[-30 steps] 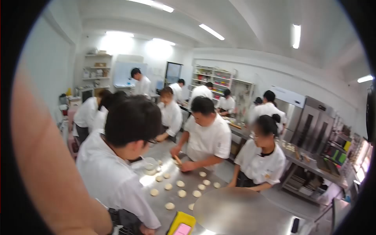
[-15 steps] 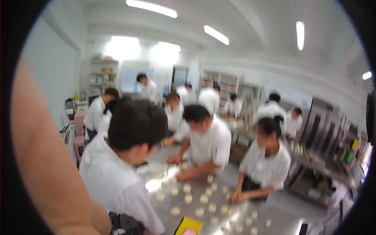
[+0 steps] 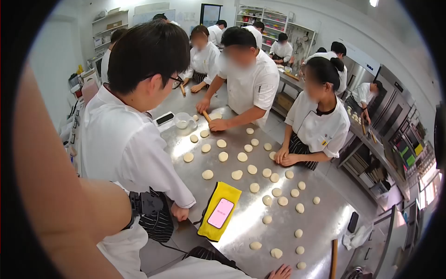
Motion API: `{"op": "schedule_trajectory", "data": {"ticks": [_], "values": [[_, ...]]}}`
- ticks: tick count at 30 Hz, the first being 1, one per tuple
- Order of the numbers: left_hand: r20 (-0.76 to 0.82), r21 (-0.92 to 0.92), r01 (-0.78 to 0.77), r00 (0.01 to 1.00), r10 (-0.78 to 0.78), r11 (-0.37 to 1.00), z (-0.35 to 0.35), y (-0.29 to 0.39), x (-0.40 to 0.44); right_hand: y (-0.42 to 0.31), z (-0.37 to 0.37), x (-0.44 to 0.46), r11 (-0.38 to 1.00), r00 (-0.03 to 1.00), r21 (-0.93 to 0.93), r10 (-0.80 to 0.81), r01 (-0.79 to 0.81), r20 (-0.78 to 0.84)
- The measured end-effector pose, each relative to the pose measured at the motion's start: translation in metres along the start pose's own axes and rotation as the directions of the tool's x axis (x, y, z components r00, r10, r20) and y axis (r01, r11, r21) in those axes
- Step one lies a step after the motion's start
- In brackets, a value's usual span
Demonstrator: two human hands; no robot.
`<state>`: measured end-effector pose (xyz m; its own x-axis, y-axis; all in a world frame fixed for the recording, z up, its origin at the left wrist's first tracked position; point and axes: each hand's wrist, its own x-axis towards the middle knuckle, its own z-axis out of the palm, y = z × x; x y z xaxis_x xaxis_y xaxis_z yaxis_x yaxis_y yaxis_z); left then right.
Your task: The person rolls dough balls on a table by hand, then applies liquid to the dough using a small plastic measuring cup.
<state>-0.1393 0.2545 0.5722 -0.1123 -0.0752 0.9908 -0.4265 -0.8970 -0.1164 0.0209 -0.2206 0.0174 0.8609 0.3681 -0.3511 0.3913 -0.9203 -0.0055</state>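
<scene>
My left arm (image 3: 69,186) is raised along the left side of the view, its hand outside the frame. At the bottom edge, my right hand (image 3: 280,272) rests on the steel table (image 3: 320,223), fingers spread and partly cut off. Several flattened dough pieces lie near it, the closest being a dough round (image 3: 276,253) and another dough round (image 3: 301,265). Left of these, a phone (image 3: 220,213) with a pink screen lies on a yellow cloth (image 3: 209,228). Farther right is a wooden rolling pin (image 3: 334,258).
A co-worker in white (image 3: 125,130) leans in at the left. Across the table another person rolls dough with a rolling pin (image 3: 206,116); a third rests both hands (image 3: 283,158) by the dough. A plastic bowl (image 3: 182,121) and dark phone (image 3: 164,119) stand at the far end.
The view has tilted downward and become sharper. More of the table, the whole yellow cloth and my right hand have come into view. My left arm stays raised at the left.
</scene>
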Motion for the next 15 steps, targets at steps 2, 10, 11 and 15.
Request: {"op": "schedule_trajectory", "data": {"ticks": [2, 10, 11, 15], "values": [[0.007, -0.005, -0.001, 1.000, 0.001, 1.000, 0.000, 0.002, 0.006, -0.002, 0.000, 0.006, 0.996, 1.000, 0.084, 0.006, -0.006, -0.005], [0.567, -0.111, 0.246, 0.812, -0.142, 0.963, 0.000, -0.003, 0.005, -0.001, 0.019, 0.018, 1.000, 0.994, 0.013, 0.024, -0.023, -0.105], [0.597, -0.180, 0.206, 0.800, -0.060, 0.962, 0.014, -0.010, 0.005, 0.005, 0.024, 0.018, 1.000, 0.994, -0.006, 0.014, -0.015, -0.104], [0.660, -0.617, 0.185, 0.650, 0.376, 0.765, 0.025, -0.045, 0.034, -0.011, 0.005, 0.011, 0.987, 0.972, -0.159, -0.044, 0.007, -0.232]]}}
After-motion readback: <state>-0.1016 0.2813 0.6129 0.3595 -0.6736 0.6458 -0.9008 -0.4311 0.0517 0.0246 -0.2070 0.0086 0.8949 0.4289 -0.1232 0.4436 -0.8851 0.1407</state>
